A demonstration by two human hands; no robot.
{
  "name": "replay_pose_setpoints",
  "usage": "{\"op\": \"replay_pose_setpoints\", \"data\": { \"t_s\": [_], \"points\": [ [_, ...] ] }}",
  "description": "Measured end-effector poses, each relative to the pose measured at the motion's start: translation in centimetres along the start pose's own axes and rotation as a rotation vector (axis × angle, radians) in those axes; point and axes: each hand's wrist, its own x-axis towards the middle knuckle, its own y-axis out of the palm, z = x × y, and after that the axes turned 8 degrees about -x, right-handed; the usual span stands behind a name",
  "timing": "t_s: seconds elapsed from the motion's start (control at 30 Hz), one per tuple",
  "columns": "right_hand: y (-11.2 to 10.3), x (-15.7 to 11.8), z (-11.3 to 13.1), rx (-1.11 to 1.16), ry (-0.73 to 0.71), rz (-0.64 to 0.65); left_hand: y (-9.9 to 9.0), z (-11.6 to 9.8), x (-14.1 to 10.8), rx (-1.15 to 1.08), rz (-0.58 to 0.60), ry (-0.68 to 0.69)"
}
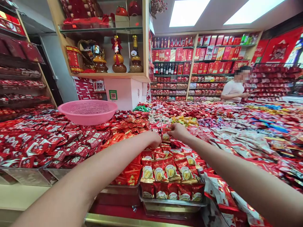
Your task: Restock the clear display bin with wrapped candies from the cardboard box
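Both my arms stretch forward over a counter heaped with small wrapped sweets. My right hand is closed in a pinch at the upper edge of a small red-and-gold durian candy packet, which stands upright. Just left of it, my left hand bends down among the packets; its fingers are mostly hidden. Nearer to me, rows of durian candy packets stand upright in a clear plastic bin. Red-orange packets fill the bin to its left.
A pink plastic basket sits on the sweets at the left. Glass shelves with gourd-shaped bottles overhang behind it. White-and-red packets lie at the right. Across the counter stands a person in a white shirt.
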Motion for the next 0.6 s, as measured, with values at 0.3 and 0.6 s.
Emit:
{"op": "replay_pose_setpoints", "data": {
  "t_s": [0.3, 0.6],
  "points": [
    [3.6, 1.1, 0.5, 0.077, -0.012, 0.199, -0.5, 0.9, -1.7, 0.023, -0.075, 0.052],
    [3.7, 0.3, 0.8, 0.006, -0.157, 0.401, -1.0, 1.8, -1.9, -0.036, -0.124, 0.035]
  ]
}}
